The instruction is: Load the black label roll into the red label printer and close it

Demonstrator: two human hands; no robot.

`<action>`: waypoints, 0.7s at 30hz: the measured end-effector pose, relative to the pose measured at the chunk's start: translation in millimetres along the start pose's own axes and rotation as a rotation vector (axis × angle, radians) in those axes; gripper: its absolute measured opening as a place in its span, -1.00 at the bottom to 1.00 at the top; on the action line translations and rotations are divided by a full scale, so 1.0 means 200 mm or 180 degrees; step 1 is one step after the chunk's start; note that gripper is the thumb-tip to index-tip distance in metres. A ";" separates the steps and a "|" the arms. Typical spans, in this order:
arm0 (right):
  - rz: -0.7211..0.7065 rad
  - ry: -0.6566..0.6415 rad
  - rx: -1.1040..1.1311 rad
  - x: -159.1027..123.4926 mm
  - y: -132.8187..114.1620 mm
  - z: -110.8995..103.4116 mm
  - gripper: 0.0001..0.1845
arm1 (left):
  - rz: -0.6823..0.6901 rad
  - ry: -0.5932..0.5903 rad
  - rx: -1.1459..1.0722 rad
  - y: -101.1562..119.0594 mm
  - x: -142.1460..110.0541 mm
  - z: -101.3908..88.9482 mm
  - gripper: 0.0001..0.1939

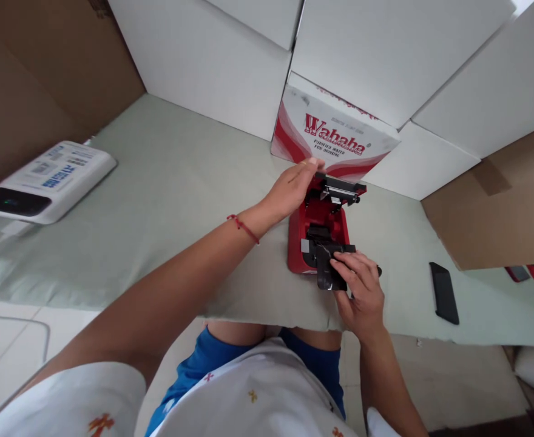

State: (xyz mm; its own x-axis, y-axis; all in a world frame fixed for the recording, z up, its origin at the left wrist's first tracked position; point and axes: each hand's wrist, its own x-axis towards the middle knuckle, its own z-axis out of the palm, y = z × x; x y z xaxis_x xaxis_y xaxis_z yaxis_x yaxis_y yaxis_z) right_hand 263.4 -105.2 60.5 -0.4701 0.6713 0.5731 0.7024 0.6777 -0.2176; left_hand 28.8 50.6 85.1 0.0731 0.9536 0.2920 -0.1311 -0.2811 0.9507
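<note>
A red box-shaped device (295,246) stands on the cloth with its lid (340,185) raised; black parts and a roller-like bar show under the lid. My left hand (294,185) is closed on the lid's left edge, its thumb side partly hidden. At the device's front, my right hand (360,291) pinches a glossy black flat piece (328,270) that overhangs the front rim. Inside the red cavity lies another dark part (318,233), whose kind I cannot make out.
A Wahaba-printed carton (335,130) stands right behind the device, against white boxes (353,48). To the left lies a white device with a black screen (48,179) and a cable. A black phone (443,292) lies at the right; brown cardboard (499,194) flanks the table.
</note>
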 end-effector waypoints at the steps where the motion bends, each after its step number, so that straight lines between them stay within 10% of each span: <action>1: 0.0008 0.0000 0.0065 -0.01 0.00 0.00 -0.27 | -0.0059 -0.0073 0.0113 0.02 -0.01 0.01 -0.37; 9: 0.0137 -0.0471 0.1063 -0.05 0.06 -0.13 -0.38 | 0.0684 -0.0568 0.0705 0.05 -0.38 -0.06 -0.42; 13: 0.0676 0.0131 0.1229 -0.01 0.10 -0.10 -0.44 | 0.0720 -0.0621 0.0848 -0.02 -0.54 -0.06 -0.54; 17: 0.0981 0.0637 0.1006 0.07 0.15 -0.04 -0.47 | 0.0729 -0.0549 0.1103 -0.05 -0.59 -0.05 -0.53; 21: 0.0506 0.0136 0.0845 0.11 0.21 0.00 -0.44 | 0.0759 -0.0426 0.1149 -0.04 -0.59 -0.04 -0.52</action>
State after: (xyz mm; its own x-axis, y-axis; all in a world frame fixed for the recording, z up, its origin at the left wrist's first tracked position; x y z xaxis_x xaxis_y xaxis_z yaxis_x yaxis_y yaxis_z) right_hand 281.9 -61.7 63.5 -0.3387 0.7658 0.5466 0.5987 0.6236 -0.5027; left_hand 13.9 -58.4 42.8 0.2129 0.8419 0.4958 0.1916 -0.5335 0.8238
